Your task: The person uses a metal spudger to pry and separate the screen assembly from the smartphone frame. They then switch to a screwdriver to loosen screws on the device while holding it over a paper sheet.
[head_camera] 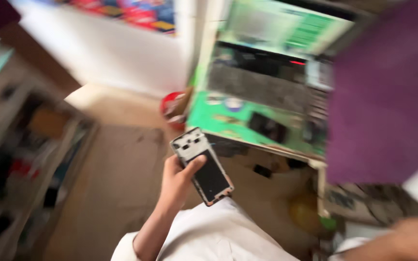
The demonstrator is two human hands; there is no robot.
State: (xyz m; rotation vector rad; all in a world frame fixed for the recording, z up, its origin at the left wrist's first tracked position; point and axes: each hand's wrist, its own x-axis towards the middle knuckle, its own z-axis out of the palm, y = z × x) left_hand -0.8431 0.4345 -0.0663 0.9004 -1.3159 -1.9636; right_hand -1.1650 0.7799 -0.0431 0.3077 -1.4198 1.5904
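— Head view, left side: what in the left hand point(177, 181)?

— A phone point(202, 166) with its back cover off, held up over the lap, well apart from the counter point(267, 140). Fingers point(193, 166) wrapped around one long edge, thumb laid across the open back. Gripped that way, probably, to keep the open side turned up toward the eyes.

— Look of the phone?

— Pale frame at the top with small holes, a dark rectangular panel lower down, a reddish trace at the bottom corner. Blurred, so no finer detail.

— Right hand point(402, 239)?

— Low in the right corner, smeared by motion. Open or closed: cannot tell. Nothing visibly held.

— Around it?

— Green mat point(218, 118) on the counter, dark parts lying on it, a purple cloth point(383, 96) to the right, shelves point(30, 159) on the left, a red tub point(172, 106) on the floor.
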